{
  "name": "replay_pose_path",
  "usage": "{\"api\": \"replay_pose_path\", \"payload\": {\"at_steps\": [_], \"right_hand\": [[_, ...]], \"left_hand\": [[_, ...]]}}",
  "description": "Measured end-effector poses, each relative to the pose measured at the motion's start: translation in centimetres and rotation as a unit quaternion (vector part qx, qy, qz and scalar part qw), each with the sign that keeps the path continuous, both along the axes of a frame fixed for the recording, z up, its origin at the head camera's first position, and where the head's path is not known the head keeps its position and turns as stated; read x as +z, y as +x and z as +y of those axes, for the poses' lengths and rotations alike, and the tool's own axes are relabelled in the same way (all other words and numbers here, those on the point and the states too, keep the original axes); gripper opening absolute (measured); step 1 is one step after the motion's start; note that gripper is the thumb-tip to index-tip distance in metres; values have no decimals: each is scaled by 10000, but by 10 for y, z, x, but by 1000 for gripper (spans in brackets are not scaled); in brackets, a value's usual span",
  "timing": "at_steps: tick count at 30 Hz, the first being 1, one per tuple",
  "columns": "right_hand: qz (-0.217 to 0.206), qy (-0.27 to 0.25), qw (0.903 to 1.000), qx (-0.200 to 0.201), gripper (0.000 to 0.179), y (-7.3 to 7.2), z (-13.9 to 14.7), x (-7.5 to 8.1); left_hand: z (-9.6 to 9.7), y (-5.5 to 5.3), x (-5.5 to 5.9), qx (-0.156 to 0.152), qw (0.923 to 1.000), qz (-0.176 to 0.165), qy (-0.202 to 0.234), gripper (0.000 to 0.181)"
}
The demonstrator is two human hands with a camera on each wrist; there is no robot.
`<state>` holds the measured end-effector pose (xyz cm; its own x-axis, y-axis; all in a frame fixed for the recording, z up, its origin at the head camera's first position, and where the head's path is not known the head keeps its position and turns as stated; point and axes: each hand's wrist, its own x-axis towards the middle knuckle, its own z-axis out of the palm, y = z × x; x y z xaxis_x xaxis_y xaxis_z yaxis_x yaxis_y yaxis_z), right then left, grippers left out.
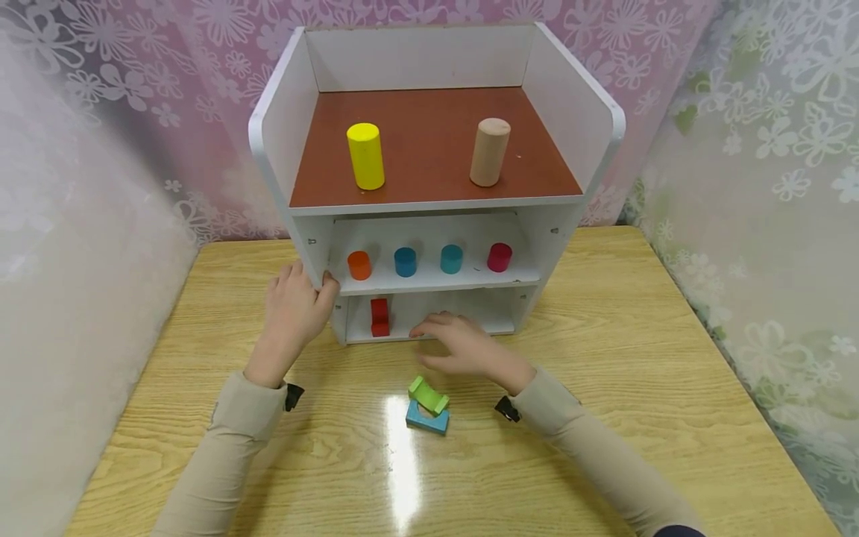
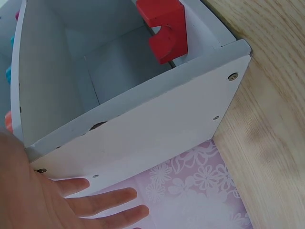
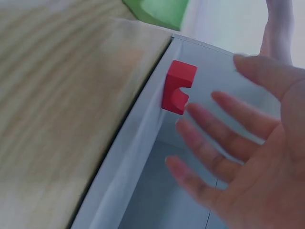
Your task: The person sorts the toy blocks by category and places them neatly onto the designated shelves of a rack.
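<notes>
My left hand (image 1: 293, 306) rests at the left side of a white toy shelf (image 1: 429, 289), its thumb at the front edge. In the left wrist view its fingers (image 2: 102, 202) stretch out along the outer side panel; the thumb is hidden there. My right hand (image 1: 463, 344) hovers before the bottom compartment, holding nothing, with fingers (image 3: 214, 131) spread apart. A red notched block (image 1: 379, 318) stands upright at the left of that compartment, apart from the right fingers. On the table, a green curved block (image 1: 428, 395) lies against a blue arch-shaped block (image 1: 426, 419).
The brown top board (image 1: 429, 142) carries a yellow cylinder (image 1: 366, 156) and a plain wooden cylinder (image 1: 490, 152). Short cylinders line the middle shelf: orange (image 1: 359, 265), blue (image 1: 406, 262), teal (image 1: 452, 259) and crimson (image 1: 499, 257). A wooden table (image 1: 637, 350) supports the shelf, against a flowered curtain (image 1: 168, 97).
</notes>
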<state>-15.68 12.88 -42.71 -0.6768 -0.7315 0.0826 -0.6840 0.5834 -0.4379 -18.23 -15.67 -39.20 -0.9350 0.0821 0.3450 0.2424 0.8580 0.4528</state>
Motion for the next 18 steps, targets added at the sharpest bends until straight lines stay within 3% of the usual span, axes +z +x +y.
{"api": "replay_pose_path", "payload": {"at_steps": [6,12,18], "right_hand": [[-37,48,9974,722,43,8,14,-7],[-491,182,9883,1434,53,14,26,-12],[-954,434,9825,1539,75,18,28,-17]], "left_hand": [[0,0,0,-64,10000,-41,-29,40],[0,0,0,-53,10000,20,-52,36],[0,0,-2,-42,10000,-28,-84,44]]}}
